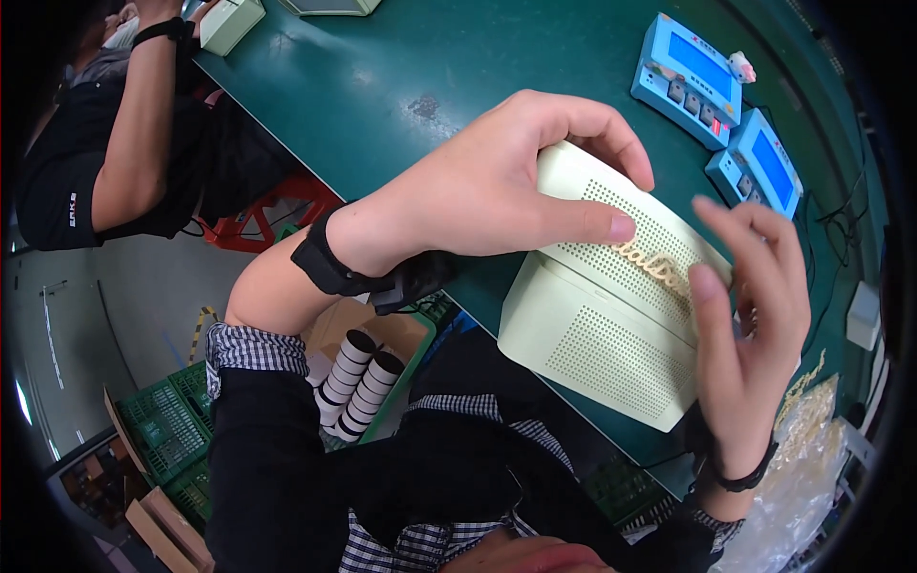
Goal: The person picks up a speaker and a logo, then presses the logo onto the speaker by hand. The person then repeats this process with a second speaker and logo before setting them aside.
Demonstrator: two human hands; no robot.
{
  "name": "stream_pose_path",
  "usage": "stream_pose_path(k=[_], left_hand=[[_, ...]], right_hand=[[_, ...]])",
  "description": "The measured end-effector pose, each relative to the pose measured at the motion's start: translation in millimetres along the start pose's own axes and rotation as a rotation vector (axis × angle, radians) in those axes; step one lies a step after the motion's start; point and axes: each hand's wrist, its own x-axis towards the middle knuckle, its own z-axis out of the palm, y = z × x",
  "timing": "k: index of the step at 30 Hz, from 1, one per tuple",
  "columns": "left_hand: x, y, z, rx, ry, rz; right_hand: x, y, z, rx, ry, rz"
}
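centre of frame: left hand (497, 186) curled over the upper left end of a pale green case (611, 306), thumb flat on its perforated top, fingers over the far edge. right hand (750, 315) at right of centre, fingers half open, thumb and forefinger pressing a gold emblem (654, 265) onto the case top. case rests on the green table (401, 76). two blue devices (721, 115) upper right. bag (807, 458) lower right. another person (105, 124) upper left.
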Motion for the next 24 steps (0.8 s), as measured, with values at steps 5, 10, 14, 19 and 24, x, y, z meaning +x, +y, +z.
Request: stream_pose_path(k=[5, 10, 14, 19, 24], left_hand=[[-4, -1, 5, 0.157, 0.073, 0.164], [2, 7, 4, 0.167, 0.052, 0.022], [4, 9, 4, 0.258, 0.012, -0.035], [5, 18, 8, 0.438, 0.016, 0.005], [4, 28, 10, 0.546, 0.015, 0.030]], right_hand=[[7, 16, 6, 0.253, -0.093, 0.278], [12, 26, 8, 0.482, -0.219, 0.344], [10, 31, 12, 0.530, -0.218, 0.343], [13, 29, 8, 0.644, -0.350, 0.480], [9, 28, 14, 0.451, -0.182, 0.206]])
